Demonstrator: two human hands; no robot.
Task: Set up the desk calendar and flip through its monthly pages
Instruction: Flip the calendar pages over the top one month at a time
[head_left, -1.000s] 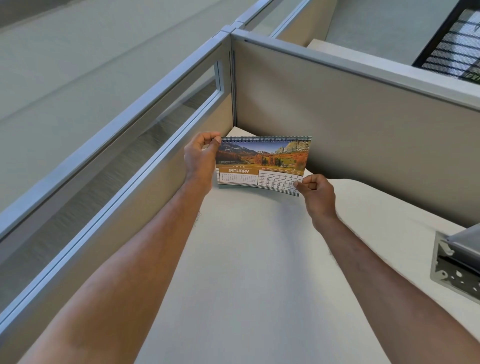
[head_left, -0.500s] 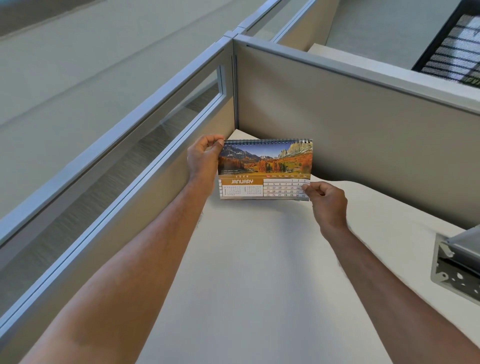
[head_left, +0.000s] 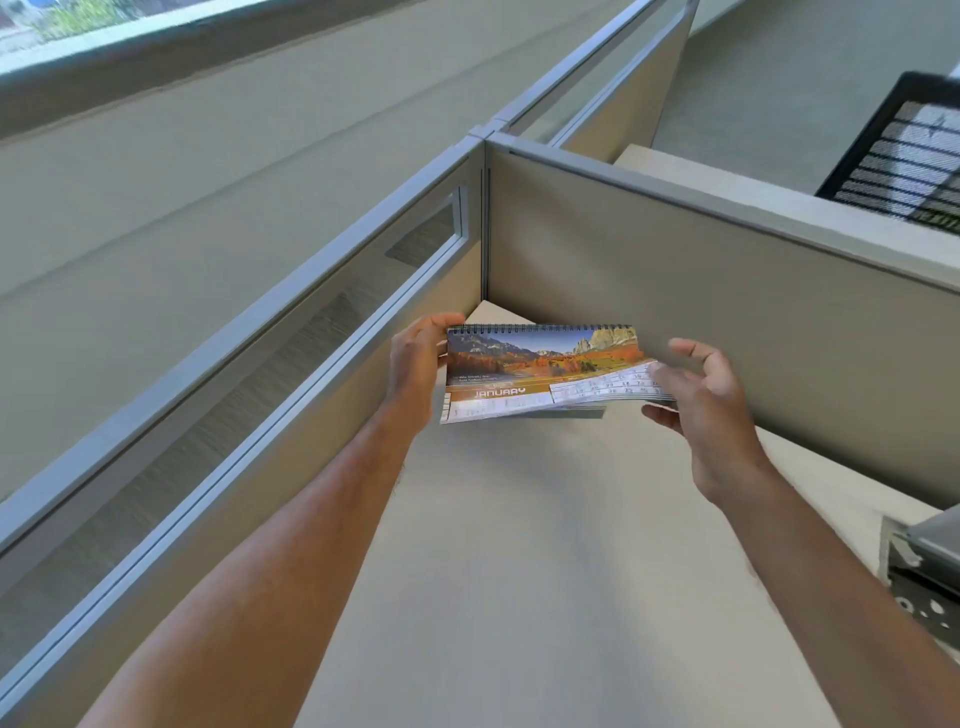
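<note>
A spiral-bound desk calendar (head_left: 540, 366) shows its January page, with an autumn mountain photo above a date grid. It is held in the air over the beige desk (head_left: 509, 545), near the corner of the cubicle. My left hand (head_left: 415, 369) grips its left edge, thumb in front. My right hand (head_left: 696, 400) pinches the lower right corner of the front page, which bends upward away from the pages under it; the other fingers are spread. The calendar's base is hidden behind the pages.
Beige partition walls (head_left: 727, 312) with grey rails close the desk at the back and left; the left one has a glass strip (head_left: 249, 395). A grey metal device (head_left: 919, 577) sits at the right edge. A black mesh tray (head_left: 904, 161) lies beyond the partition.
The right hand lifted the January page's lower right corner, so the page now curls upward. The calendar tilted flatter and the view tipped upward.
</note>
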